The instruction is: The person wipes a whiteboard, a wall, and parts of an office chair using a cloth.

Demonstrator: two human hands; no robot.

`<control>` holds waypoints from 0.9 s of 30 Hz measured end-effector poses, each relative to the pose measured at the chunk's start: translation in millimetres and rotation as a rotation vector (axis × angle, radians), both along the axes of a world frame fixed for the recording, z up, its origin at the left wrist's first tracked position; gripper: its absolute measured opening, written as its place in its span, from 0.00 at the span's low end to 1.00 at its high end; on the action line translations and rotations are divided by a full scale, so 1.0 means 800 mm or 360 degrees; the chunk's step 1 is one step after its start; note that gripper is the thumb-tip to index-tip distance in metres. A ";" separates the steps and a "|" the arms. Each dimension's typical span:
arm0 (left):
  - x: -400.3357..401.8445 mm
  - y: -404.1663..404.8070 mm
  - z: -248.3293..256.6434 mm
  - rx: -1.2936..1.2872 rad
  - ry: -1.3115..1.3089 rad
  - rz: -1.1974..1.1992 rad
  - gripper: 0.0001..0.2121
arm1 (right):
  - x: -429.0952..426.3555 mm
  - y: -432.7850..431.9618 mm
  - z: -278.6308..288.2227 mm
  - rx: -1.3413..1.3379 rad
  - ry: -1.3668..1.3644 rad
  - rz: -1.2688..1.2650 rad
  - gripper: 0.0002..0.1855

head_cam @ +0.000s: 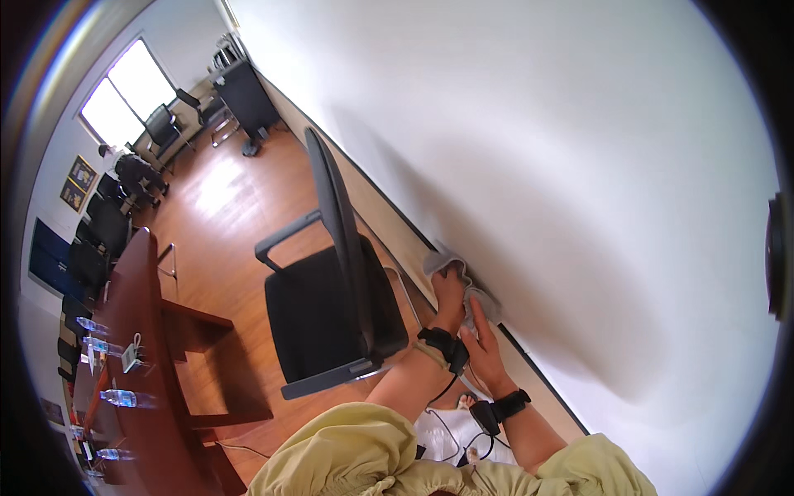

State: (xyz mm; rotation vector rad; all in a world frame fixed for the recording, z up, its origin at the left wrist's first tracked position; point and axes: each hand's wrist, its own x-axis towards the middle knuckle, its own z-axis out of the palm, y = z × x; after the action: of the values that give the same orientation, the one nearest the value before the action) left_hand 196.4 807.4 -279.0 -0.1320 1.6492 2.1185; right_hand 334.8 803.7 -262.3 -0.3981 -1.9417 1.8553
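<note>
A grey cloth lies against the dark lower edge of a white board or screen on the wall. My left hand presses into the cloth's upper part, with its fingers partly hidden in the folds. Beside it, my right hand is at the cloth's lower end, fingers extended; whether it grips the fabric is unclear. Both wrists wear black straps with small devices and cables. Just left of my hands stands a black office chair with armrests.
At the left, a long reddish-brown wooden table bears water bottles and a small white device. A dark cabinet stands along the wall farther off. Another person bends over near chairs by the window.
</note>
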 end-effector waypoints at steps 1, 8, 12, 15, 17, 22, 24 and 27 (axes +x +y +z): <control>0.001 0.001 0.013 0.0073 0.0003 0.0023 0.22 | -0.002 0.002 0.008 0.0015 0.0035 0.0003 0.32; 0.008 -0.010 0.037 0.0394 -0.0019 0.0287 0.12 | 0.019 -0.001 0.102 0.0230 0.0017 0.0188 0.32; 0.047 -0.040 0.081 0.0659 0.0121 0.0043 0.10 | 0.050 -0.018 0.145 0.0406 0.0052 0.0148 0.32; 0.077 -0.057 0.135 0.0646 0.0239 -0.0095 0.11 | 0.075 -0.029 0.170 0.0627 0.0113 0.0073 0.32; 0.095 -0.072 0.167 0.0896 -0.0079 0.0040 0.10 | 0.091 -0.037 0.176 0.0771 0.0107 0.0005 0.32; 0.105 -0.129 0.162 0.0915 0.0235 -0.0251 0.10 | 0.131 -0.086 0.193 0.1021 0.0089 -0.0096 0.32; 0.116 -0.175 0.159 0.0863 0.0273 -0.0363 0.11 | 0.147 -0.128 0.191 0.0971 0.0004 -0.0197 0.31; 0.129 -0.236 0.154 0.0857 0.0066 -0.0463 0.12 | 0.159 -0.187 0.195 0.0738 -0.0134 -0.0297 0.30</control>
State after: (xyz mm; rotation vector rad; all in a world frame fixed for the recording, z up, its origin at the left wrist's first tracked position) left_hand 299.4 618.9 -155.7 0.3026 0.9907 2.2532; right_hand 461.7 654.1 -106.6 -0.4915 -2.2238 1.2412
